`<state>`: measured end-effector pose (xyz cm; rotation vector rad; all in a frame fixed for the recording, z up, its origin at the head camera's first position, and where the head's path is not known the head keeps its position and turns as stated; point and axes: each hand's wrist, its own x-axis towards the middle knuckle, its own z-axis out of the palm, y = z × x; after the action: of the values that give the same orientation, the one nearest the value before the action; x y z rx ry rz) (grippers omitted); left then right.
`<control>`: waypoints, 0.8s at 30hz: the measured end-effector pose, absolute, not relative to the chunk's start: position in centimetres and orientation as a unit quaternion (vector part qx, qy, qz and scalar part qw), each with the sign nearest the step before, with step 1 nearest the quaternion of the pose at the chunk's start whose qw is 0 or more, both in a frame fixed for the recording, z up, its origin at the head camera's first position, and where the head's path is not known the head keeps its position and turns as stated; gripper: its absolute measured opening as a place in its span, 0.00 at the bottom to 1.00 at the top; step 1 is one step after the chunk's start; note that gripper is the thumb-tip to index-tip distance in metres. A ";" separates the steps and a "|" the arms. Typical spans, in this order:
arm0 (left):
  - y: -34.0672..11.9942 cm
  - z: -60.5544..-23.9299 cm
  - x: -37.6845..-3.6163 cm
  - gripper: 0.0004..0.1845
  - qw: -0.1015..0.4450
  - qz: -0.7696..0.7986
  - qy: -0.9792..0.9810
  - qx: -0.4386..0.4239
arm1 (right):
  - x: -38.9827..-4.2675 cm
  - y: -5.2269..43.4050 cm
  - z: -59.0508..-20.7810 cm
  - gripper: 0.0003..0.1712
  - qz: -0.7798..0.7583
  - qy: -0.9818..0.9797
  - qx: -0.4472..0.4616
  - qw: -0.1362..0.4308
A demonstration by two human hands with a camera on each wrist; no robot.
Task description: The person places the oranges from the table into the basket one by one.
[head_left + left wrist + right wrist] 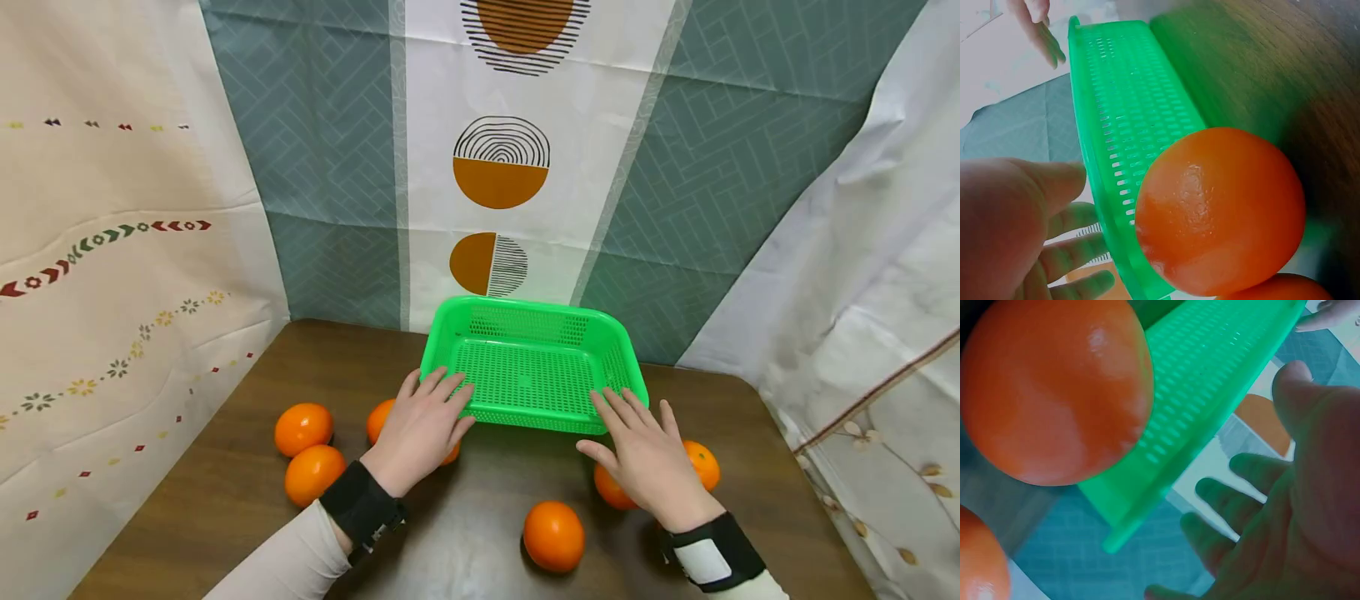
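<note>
Green perforated plastic basket at centre frame on the dark wooden table, empty, near rim flanked by both hands. Left hand lower left of centre, fingers straight and spread, tips resting against the basket's near left corner, gripping nothing; flat pose seemingly there to steady or slide the basket rather than lift it. Right hand lower right of centre, fingers likewise extended, tips at the near right corner, nothing held. Oranges scattered along the lower band of the frame: two at far left, one partly hidden under the left hand, two beneath the right hand, one alone at bottom centre. Wrist views confirm open fingers beside the rim, an orange close against the basket wall
</note>
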<state>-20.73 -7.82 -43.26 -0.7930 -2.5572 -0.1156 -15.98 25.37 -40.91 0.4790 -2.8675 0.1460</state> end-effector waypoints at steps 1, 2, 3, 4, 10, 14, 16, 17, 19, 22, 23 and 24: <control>-7.7 -43.2 -20.9 0.23 0.235 -0.041 -0.925 -0.295 | -16.2 25.6 -40.9 0.47 0.056 -0.979 0.166 0.102; -7.7 -43.2 -21.1 0.22 0.239 -0.041 -0.923 -0.300 | -16.4 25.8 -40.8 0.47 0.062 -0.980 0.168 0.091; -7.6 -43.2 -21.3 0.20 0.243 -0.040 -0.920 -0.304 | -16.6 26.0 -40.9 0.48 0.069 -0.980 0.169 0.081; -7.5 -43.1 -21.4 0.19 0.247 -0.041 -0.918 -0.308 | -16.9 26.2 -40.9 0.49 0.078 -0.980 0.168 0.073; -7.4 -43.2 -21.6 0.14 0.251 -0.048 -0.912 -0.321 | -17.7 27.2 -41.0 0.40 0.121 -0.977 0.160 0.071; -7.6 -43.5 -21.7 0.10 0.247 -0.044 -0.913 -0.321 | -18.3 27.7 -41.3 0.36 0.146 -0.974 0.155 0.078; -7.7 -43.6 -21.7 0.08 0.245 -0.040 -0.915 -0.319 | -18.5 28.0 -41.5 0.36 0.158 -0.973 0.147 0.078; -7.7 -43.6 -21.7 0.07 0.245 -0.038 -0.915 -0.318 | -18.6 28.2 -41.5 0.36 0.163 -0.973 0.142 0.078; -7.8 -43.6 -21.7 0.06 0.244 -0.035 -0.916 -0.317 | -18.8 28.5 -41.5 0.36 0.170 -0.974 0.127 0.076; -7.7 -43.6 -21.8 0.04 0.242 -0.028 -0.916 -0.318 | -19.0 28.9 -41.4 0.37 0.177 -0.976 0.109 0.070; -7.7 -43.6 -21.8 0.03 0.240 -0.026 -0.917 -0.318 | -19.1 29.0 -41.4 0.38 0.180 -0.976 0.104 0.066; -7.7 -43.5 -21.9 0.03 0.239 -0.023 -0.917 -0.318 | -19.1 29.1 -41.3 0.39 0.183 -0.976 0.100 0.060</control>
<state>-21.87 -7.66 -43.54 -0.8720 -2.5115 -0.0640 -19.10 29.08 -41.29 0.3037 -2.9554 0.5528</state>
